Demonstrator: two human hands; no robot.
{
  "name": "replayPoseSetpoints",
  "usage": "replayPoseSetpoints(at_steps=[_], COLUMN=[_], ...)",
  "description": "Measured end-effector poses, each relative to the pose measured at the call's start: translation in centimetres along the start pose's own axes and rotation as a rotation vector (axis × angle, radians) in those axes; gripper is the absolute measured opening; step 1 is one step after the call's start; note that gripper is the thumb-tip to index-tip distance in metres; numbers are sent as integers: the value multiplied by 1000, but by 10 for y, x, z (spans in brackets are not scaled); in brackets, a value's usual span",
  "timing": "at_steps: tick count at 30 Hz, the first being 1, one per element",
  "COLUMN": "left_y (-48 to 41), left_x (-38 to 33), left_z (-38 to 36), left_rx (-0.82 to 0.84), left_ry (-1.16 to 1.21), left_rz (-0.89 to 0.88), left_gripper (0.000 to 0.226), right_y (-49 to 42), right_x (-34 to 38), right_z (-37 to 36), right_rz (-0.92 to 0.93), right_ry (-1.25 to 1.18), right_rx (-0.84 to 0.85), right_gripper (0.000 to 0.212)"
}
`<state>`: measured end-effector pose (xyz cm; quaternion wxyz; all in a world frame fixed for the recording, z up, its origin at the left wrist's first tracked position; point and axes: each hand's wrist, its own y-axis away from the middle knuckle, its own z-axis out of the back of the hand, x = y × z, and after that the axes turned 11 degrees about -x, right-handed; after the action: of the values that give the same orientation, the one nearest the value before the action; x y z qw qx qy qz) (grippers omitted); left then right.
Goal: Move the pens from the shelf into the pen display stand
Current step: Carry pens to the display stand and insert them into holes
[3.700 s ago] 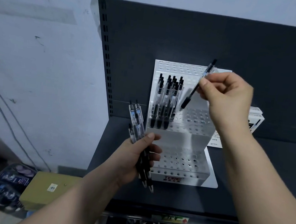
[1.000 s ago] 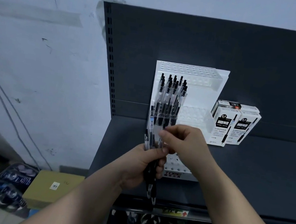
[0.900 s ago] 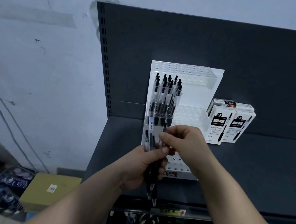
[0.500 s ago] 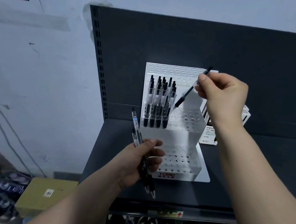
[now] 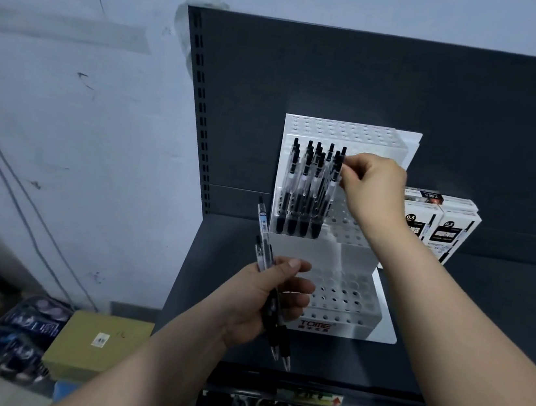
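Observation:
A white tiered pen display stand (image 5: pixel 342 301) with rows of holes stands on the dark shelf (image 5: pixel 481 333). Several clear pens with black grips (image 5: pixel 305 190) stand upright in the left part of its middle tier. My right hand (image 5: pixel 372 186) pinches the top of the rightmost pen (image 5: pixel 335 177) standing in that tier. My left hand (image 5: pixel 260 299) grips a small bundle of pens (image 5: pixel 264 236) in front of the stand's lower tier, tips pointing down.
White pen boxes (image 5: pixel 444 226) stand on the shelf to the right of the stand. A slotted upright (image 5: pixel 202 98) edges the shelf's dark back panel on the left. A cardboard box (image 5: pixel 98 344) and packaged goods lie on the floor at lower left.
My right hand took a pen from the bundle in my left hand, carried it up to the middle tier and lowered it into a hole beside the standing pens. The left hand's bundle stayed in place.

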<state>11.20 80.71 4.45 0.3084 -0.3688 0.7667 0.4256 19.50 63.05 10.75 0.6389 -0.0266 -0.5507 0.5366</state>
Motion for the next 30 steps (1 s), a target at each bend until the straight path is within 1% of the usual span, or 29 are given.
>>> replayPoseSetpoints(at_steps=[5, 7, 9, 10, 11, 12, 14, 15, 17, 18, 20, 22, 24, 25, 27, 29, 30], left_y=[1, 1, 1, 0, -2, -2, -5, -6, -6, -6, -7, -9, -11, -12, -13, -11, -10], left_x=[0, 1, 2, 2, 4, 4, 7, 9, 11, 11, 11, 11, 11, 10, 9, 7, 5], left_z=[-4, -3, -3, -4, -5, -7, -12, -14, -17, -17, -16, -16, -16, -15, -14, -15, -15], left_rx=[29, 36, 43, 45, 47, 49, 59, 75, 115, 133, 157, 150, 111, 95, 93, 90, 74], left_ry=[-16, -26, -53, -74, -98, -120, -159, -175, -192, -192, -190, -163, -74, -32, 3, -22, -39], left_rz=[-3, -7, -16, -19, -24, -30, -36, -32, -13, -5, 2, -9, -23, -31, -48, -56, -57], left_gripper=[15, 13, 12, 11, 10, 10, 10, 13, 17, 17, 23, 28, 30, 30, 28, 29, 30], right_y=[-2, 5, 26, 41, 55, 67, 80, 81, 80, 78, 77, 74, 69, 68, 68, 67, 64], right_x=[0, 0, 10, 18, 25, 29, 30, 29, 26, 25, 23, 21, 18, 17, 18, 19, 20], right_z=[3, 14, 30, 36, 39, 39, 34, 32, 32, 34, 38, 41, 43, 44, 45, 48, 50], right_rz=[-68, -57, -116, -163, -195, -200, -255, -322, -462, -512, -575, -599, -619, -624, -640, -646, -636], right_ry=[55, 80, -67, -154, -198, -187, -145, -171, -313, -378, -456, -485, -497, -508, -568, -610, -614], right_rx=[50, -4, -43, -1, 96, 211, 386, 435, 478, 487, 477, 397, 295, 269, 288, 332, 327], right_gripper=[15, 17, 15, 16, 14, 12, 17, 17, 6, 4, 9, 15, 19, 19, 14, 10, 8])
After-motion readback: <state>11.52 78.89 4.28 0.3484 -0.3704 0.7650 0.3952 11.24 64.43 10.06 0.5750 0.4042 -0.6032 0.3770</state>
